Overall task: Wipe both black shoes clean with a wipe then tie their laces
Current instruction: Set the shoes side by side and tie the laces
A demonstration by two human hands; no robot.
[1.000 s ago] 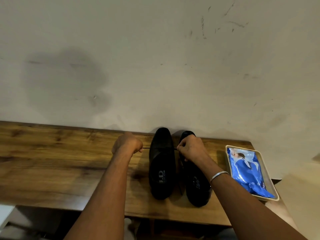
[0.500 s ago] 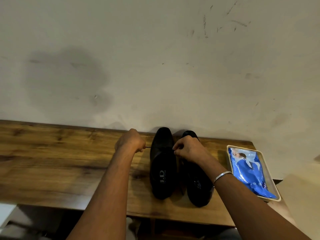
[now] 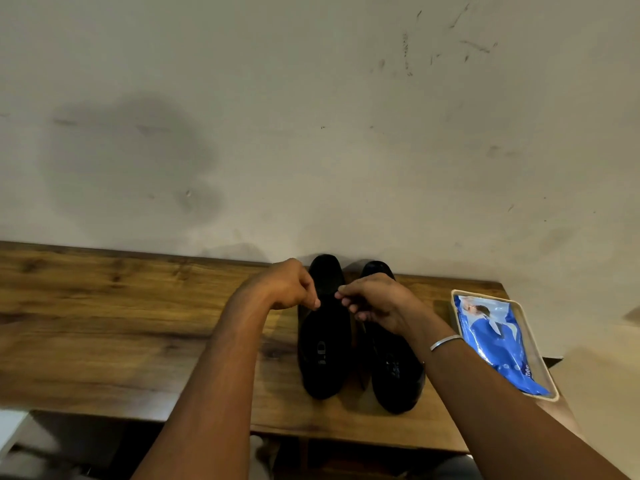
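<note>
Curling in toward each other, the person's left hand point(image 3: 287, 285) and right hand point(image 3: 377, 303) hover over the front half of the left-side shoe point(image 3: 325, 351), knuckles up. Each has its thumb and fingertips drawn together in a pinch. The left hand's fingertips point(image 3: 316, 302) and the right hand's fingertips point(image 3: 341, 292) are just apart, above the place where the laces would sit. Black on black hides any lace there, so it cannot be told whether either pinch has a lace in it. The right hand also covers part of the right-side shoe point(image 3: 394, 375), and a thin metal bangle point(image 3: 446, 342) sits on that wrist.

Both black shoes stand side by side on the wooden table point(image 3: 104, 323), toes toward the wall point(image 3: 311, 116) and heels toward the person, their open insides showing pale printed marks. To the right, well apart from the shoes, a shallow cream tray point(image 3: 550, 386) lies at the table's end with a blue pack of wipes point(image 3: 495, 344) in it. The wall is pale, with a large dark blotch on the left and scuff marks at the upper right
</note>
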